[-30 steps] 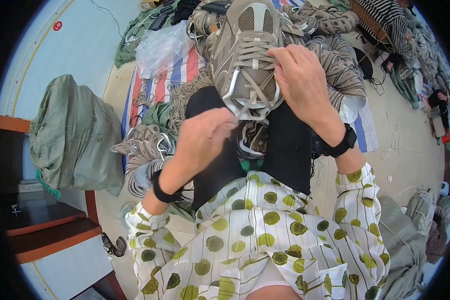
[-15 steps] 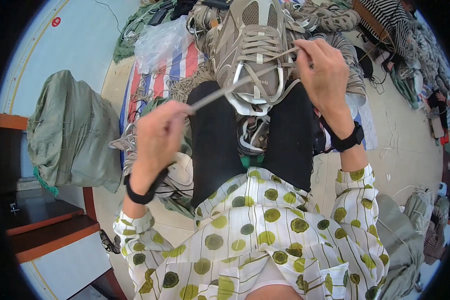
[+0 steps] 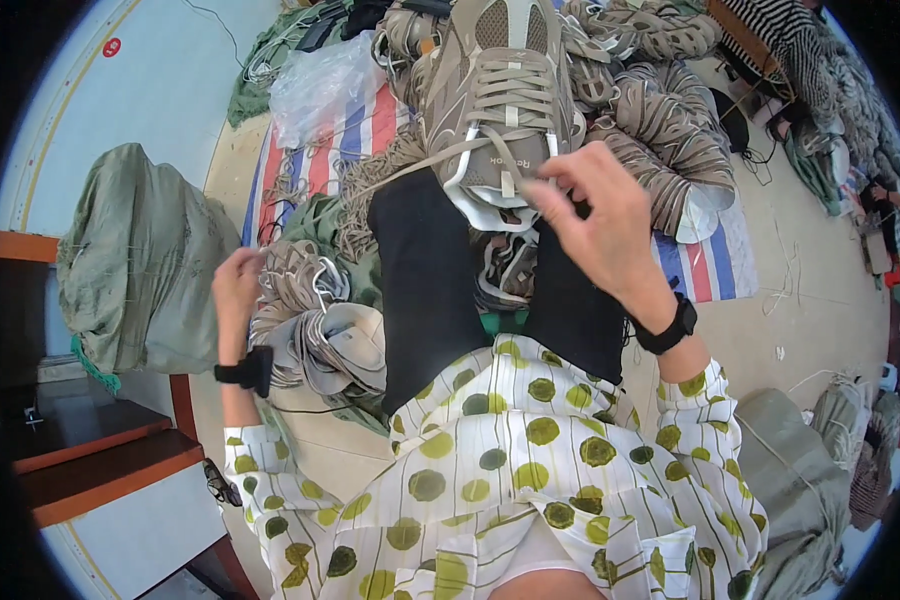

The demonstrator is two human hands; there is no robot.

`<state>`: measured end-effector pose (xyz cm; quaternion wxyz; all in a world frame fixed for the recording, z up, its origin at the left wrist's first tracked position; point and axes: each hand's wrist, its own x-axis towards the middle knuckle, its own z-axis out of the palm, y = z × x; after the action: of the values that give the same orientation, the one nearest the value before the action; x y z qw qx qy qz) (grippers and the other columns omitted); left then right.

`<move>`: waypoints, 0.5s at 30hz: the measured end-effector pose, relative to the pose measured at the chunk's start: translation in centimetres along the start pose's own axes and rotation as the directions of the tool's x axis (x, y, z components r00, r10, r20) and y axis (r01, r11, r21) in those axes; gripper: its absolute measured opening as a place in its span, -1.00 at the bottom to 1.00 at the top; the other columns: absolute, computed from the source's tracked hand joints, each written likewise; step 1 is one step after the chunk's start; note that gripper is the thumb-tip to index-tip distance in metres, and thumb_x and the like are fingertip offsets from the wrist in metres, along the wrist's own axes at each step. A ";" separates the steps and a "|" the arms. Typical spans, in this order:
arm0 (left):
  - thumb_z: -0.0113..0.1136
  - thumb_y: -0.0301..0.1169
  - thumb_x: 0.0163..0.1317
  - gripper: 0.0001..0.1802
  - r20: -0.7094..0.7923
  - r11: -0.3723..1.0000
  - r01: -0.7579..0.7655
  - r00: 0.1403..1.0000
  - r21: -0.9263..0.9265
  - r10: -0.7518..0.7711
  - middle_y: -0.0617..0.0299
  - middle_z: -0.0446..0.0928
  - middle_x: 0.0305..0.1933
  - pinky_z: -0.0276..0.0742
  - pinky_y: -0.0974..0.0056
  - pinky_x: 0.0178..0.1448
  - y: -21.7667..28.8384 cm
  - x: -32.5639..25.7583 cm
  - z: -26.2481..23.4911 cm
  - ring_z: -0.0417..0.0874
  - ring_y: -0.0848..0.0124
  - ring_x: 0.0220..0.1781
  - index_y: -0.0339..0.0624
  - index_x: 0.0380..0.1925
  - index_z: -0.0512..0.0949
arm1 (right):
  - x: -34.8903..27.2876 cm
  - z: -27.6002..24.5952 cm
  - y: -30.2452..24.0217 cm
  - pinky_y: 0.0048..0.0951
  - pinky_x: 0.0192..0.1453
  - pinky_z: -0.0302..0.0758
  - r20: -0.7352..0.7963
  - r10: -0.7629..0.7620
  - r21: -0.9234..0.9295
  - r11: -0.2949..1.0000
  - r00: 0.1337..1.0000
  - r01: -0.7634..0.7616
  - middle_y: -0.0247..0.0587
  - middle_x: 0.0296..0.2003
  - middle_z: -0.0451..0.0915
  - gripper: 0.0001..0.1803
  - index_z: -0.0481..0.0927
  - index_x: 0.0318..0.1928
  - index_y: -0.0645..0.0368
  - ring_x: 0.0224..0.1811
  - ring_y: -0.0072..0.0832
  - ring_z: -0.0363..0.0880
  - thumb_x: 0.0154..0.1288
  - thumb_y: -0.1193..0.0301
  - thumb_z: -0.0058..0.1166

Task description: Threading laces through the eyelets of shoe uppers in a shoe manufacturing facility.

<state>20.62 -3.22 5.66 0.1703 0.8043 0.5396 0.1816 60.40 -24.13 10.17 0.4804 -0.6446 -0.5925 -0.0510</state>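
A beige shoe upper [image 3: 515, 110] with a white-edged collar lies across my knees, its tongue toward me and its laces criss-crossed up the front. From its top eyelets a flat beige shoelace [image 3: 425, 163] stretches left past my knee. My left hand [image 3: 236, 290] is out to the left with its fingers pinched, in line with that strand; the lace's far end blends into the background. My right hand [image 3: 600, 220] is at the right of the tongue, thumb and forefinger drawn together where another lace strand runs down. What lies between those fingertips is partly hidden.
Stacked shoe uppers [image 3: 670, 140] lie at the right, and more uppers [image 3: 310, 320] are by my left knee. Loose laces [image 3: 370, 190] cover a striped sheet [image 3: 335, 140] beside a clear plastic bag [image 3: 325, 85]. A full green sack [image 3: 145, 260] stands at the left.
My left hand has swung outward to the left, drawing the lace out on that side. My right hand has come down and inward from the upper right to the tongue.
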 end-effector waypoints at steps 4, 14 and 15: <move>0.08 -0.45 0.19 -0.80 -0.189 0.957 -0.274 0.949 -0.092 0.253 0.21 0.59 -0.34 0.43 0.41 -0.25 8.3 1.3 4.2 0.52 0.53 -0.36 -0.29 -0.21 0.56 | -0.6 0.7 -0.4 -0.29 -0.29 0.39 0.109 -0.131 -0.145 0.979 0.985 0.146 -0.21 -0.35 0.39 -0.80 0.51 -0.37 0.17 -0.33 -0.23 0.45 0.02 0.38 0.24; 0.14 -0.47 0.11 -0.91 -0.330 0.765 -0.526 0.845 -0.372 0.421 0.19 0.53 -0.38 0.43 0.33 -0.28 26.3 2.2 5.0 0.54 0.34 -0.37 -0.16 -0.36 0.58 | -0.5 -3.0 2.5 -0.66 -0.45 0.41 0.638 0.343 0.386 0.632 0.689 -0.672 -0.35 -0.53 0.52 -0.82 0.50 -0.31 0.26 -0.53 -0.70 0.46 0.33 0.37 0.01; 0.18 -0.45 0.08 -0.92 -0.322 0.750 -0.585 0.806 -0.309 0.496 0.20 0.50 -0.40 0.43 0.30 -0.29 27.2 2.2 5.4 0.53 0.31 -0.37 -0.14 -0.38 0.57 | -0.6 -3.0 2.0 -0.66 -0.45 0.41 0.639 0.342 0.388 0.630 0.689 -0.673 -0.35 -0.53 0.52 -0.82 0.50 -0.31 0.26 -0.53 -0.70 0.46 0.33 0.37 0.01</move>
<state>45.89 -11.36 13.93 0.2072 0.8499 0.2495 0.4153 63.38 -26.33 10.27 0.4765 -0.5931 -0.4649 0.4529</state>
